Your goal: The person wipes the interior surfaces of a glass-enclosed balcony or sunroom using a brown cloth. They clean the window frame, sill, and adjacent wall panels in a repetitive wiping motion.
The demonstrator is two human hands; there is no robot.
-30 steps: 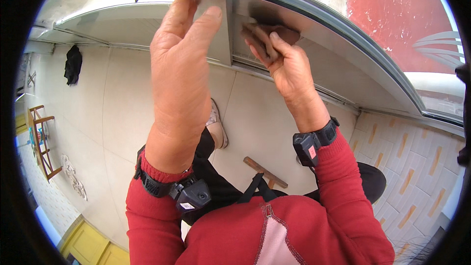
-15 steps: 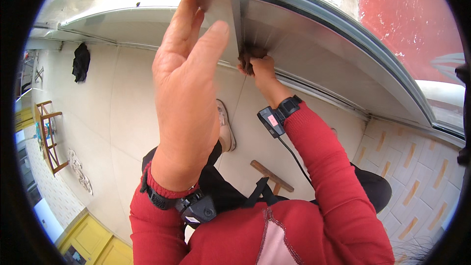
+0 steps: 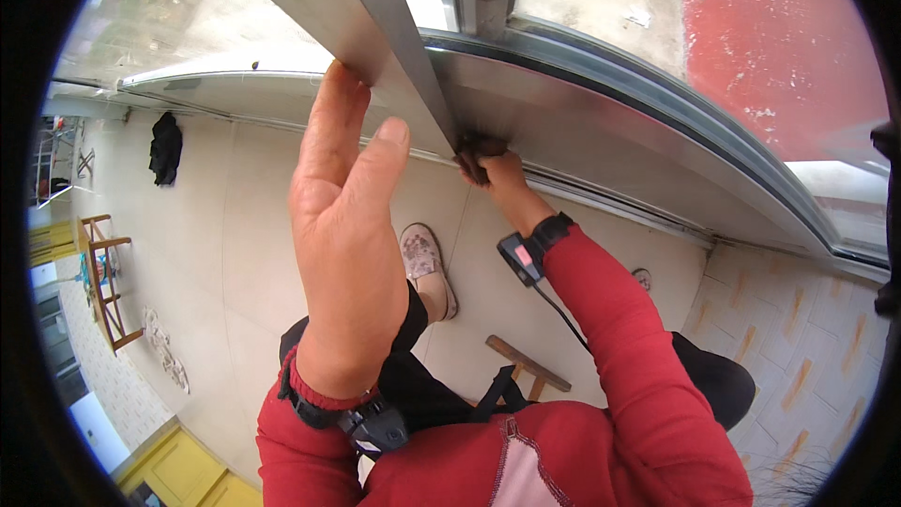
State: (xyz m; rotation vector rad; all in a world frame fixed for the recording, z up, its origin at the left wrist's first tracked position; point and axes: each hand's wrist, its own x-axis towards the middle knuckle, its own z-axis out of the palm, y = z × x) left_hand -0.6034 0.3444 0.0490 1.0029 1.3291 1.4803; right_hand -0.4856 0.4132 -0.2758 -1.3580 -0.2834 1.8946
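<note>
My left hand (image 3: 345, 225) is raised with its fingers stretched out and thumb apart. Its fingertips rest against the upright metal door frame (image 3: 375, 33), which slants through the top middle. Lower on that frame, my right hand (image 3: 505, 175) is closed around a dark brown cloth (image 3: 481, 150). The cloth presses into the corner where the upright meets the grey lower panel (image 3: 601, 122). Part of the cloth is hidden by my fingers. Both wrists carry black strapped devices, and a cable runs from the right one.
A wooden stool (image 3: 101, 272) stands at the left, with a pale cloth (image 3: 164, 352) on the floor by it. Farther off lies a black cloth (image 3: 166, 148). A small wooden piece (image 3: 526, 362) is beneath me. Window glass and a red wall (image 3: 788, 47) are beyond the panel.
The view has tilted, so the frame, panel and hands sit lower in the picture. My left fingertips stay on the upright, and my right hand keeps the cloth at the same corner.
</note>
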